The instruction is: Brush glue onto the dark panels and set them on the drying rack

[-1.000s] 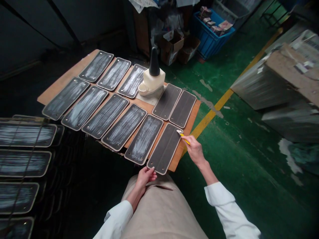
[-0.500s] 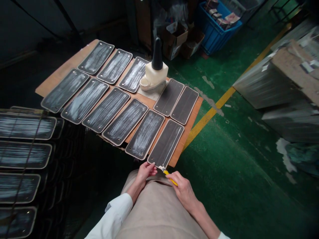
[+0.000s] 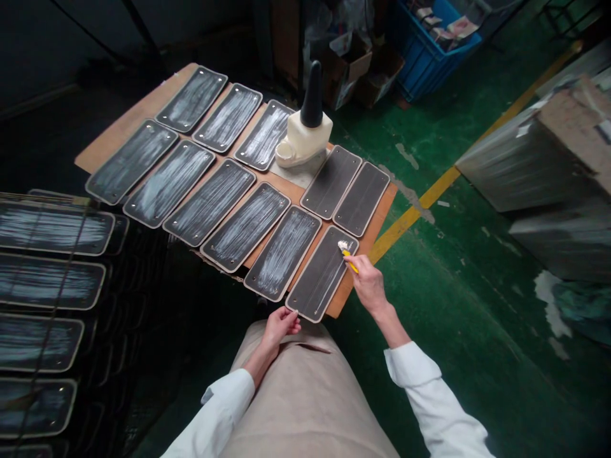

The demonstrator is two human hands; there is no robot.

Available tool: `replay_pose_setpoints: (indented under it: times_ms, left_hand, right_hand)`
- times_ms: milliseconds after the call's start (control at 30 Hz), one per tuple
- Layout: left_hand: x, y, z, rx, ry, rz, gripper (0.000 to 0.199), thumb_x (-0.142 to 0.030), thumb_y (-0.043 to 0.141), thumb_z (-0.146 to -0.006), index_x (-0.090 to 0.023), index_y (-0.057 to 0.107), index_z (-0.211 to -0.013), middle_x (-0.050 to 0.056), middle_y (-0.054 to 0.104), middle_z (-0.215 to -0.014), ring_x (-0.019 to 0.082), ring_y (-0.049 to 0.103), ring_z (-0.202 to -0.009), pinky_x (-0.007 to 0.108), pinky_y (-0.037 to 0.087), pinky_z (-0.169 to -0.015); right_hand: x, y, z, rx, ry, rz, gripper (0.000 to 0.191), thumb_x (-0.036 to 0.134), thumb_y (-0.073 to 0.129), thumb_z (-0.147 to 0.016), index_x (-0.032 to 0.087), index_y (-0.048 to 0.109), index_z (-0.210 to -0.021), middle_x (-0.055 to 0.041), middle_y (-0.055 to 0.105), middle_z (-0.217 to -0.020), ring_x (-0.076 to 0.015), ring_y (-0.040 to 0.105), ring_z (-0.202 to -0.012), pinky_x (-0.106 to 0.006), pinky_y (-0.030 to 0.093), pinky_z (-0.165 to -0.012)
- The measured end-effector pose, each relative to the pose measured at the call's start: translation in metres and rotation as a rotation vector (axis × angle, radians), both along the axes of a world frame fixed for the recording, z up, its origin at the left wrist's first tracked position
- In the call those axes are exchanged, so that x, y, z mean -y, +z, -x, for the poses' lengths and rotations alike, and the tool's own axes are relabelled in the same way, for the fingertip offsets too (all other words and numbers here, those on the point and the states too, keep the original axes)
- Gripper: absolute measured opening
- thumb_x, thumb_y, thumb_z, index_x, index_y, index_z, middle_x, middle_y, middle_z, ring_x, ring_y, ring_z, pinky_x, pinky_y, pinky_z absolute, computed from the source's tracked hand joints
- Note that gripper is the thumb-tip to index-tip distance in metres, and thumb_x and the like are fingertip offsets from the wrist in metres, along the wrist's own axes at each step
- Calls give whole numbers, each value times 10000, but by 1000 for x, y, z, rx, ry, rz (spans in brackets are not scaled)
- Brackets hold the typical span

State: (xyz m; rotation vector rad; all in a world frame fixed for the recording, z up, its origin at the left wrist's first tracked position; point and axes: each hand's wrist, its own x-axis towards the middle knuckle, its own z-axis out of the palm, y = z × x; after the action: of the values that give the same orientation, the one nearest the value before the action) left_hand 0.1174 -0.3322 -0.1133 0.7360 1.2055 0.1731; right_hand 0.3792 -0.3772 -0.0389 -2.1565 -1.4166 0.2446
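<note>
My right hand [image 3: 370, 283] is closed round the yellow handle of a small brush [image 3: 350, 259]. Its white-coated bristles touch the upper part of a dark rectangular panel [image 3: 317, 280] with rounded corners and a pale rim. A thin white streak runs along that panel's right side. My left hand [image 3: 280, 326] pinches the panel's near left corner. To the left lie several like panels, such as this neighbouring panel [image 3: 282, 251], smeared with white streaks. Two panels behind, one of them the far right panel [image 3: 361, 198], show a plain dark surface.
A brown board [image 3: 109, 143] carries the panels and a cream bottle [image 3: 308, 137] with a black cone top. Stacked racks of streaked panels [image 3: 52, 280] stand at left. Behind are a cardboard box [image 3: 351, 67] and a blue crate [image 3: 432, 54]; stacked sheets [image 3: 506, 165] stand at right.
My right hand has carried the brush from the panel's near edge up to its far end. My left hand stays at the near corner. The view has shifted slightly.
</note>
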Motion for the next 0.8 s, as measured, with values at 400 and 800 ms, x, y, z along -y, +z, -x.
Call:
replay_pose_setpoints:
  times_ms: [400,800]
  left_hand:
    - [-5,-2,4,15,-26,18,377,-431,770,-645,-123,585,-759,32,667,-659,113,626,-543,212,503,-522]
    - [-3,-9,7,31,-39,14,407,-466,770,-623,-125,580,-740,27,658,-640,110,613,-536,213,494,-522]
  right_hand:
    - [79,25,126,-416,225,176,241,243,408,-973,242,592,-1129,-56,607,-975,-175,624,-861,-287,512,-741]
    - [-31,7,3,90,17,-12,256,286,423,-977,218,603,-1146,-67,625,-1037,-191,632,-935,-279,491,-816]
